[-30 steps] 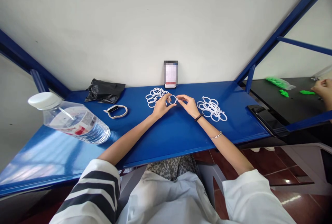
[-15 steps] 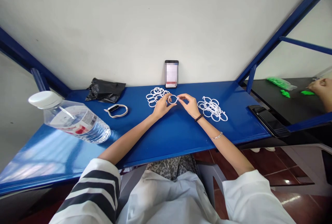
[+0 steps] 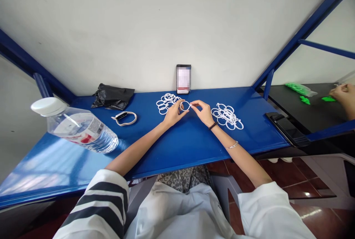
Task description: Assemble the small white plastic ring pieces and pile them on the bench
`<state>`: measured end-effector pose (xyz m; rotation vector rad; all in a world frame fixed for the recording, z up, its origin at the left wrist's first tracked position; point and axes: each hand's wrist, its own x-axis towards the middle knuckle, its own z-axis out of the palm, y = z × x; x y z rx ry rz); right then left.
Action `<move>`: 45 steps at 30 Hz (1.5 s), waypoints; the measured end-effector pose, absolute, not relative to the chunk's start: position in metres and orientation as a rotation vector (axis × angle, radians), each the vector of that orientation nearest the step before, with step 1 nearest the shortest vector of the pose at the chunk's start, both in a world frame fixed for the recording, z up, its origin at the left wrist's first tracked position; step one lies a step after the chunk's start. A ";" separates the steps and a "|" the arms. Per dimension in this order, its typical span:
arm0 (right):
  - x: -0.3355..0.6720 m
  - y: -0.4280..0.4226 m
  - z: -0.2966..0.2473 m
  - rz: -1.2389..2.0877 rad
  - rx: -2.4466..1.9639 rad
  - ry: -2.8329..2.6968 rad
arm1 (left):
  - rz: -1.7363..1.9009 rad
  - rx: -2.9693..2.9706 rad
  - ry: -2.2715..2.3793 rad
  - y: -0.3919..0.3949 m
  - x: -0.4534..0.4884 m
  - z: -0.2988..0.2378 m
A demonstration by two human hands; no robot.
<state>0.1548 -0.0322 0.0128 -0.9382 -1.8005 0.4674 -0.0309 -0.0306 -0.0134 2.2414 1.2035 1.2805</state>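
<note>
My left hand [image 3: 172, 114] and my right hand [image 3: 203, 112] meet over the blue table [image 3: 183, 146] and together pinch one white plastic ring [image 3: 185, 105]. The left fingers hold its left side, the right fingertips its right end. A heap of white rings [image 3: 165, 102] lies just behind my left hand. Another heap of white rings [image 3: 227, 116] lies to the right of my right hand. My right wrist wears a dark bead bracelet and a thin bangle.
A phone [image 3: 183, 79] leans on the wall behind the rings. A watch [image 3: 124, 117], a black bag [image 3: 112, 98] and a large water bottle [image 3: 76, 126] sit at the left. At the right, another person's hand [image 3: 342, 94] works with green pieces on a black table.
My hands have stayed in place on the ring, with only slight finger movement. The other person's hand at the right has shifted a little.
</note>
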 end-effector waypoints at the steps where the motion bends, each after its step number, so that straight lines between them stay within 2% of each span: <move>1: 0.155 -0.032 0.013 0.474 -0.943 -1.794 | 1.275 2.245 1.205 -0.031 -0.031 -0.013; 17: 0.154 -0.031 0.010 0.715 -0.941 -1.725 | 1.296 2.169 1.202 -0.030 -0.031 -0.008; 45: 0.153 -0.033 0.007 0.731 -0.951 -1.743 | 1.268 2.158 1.149 -0.026 -0.032 -0.009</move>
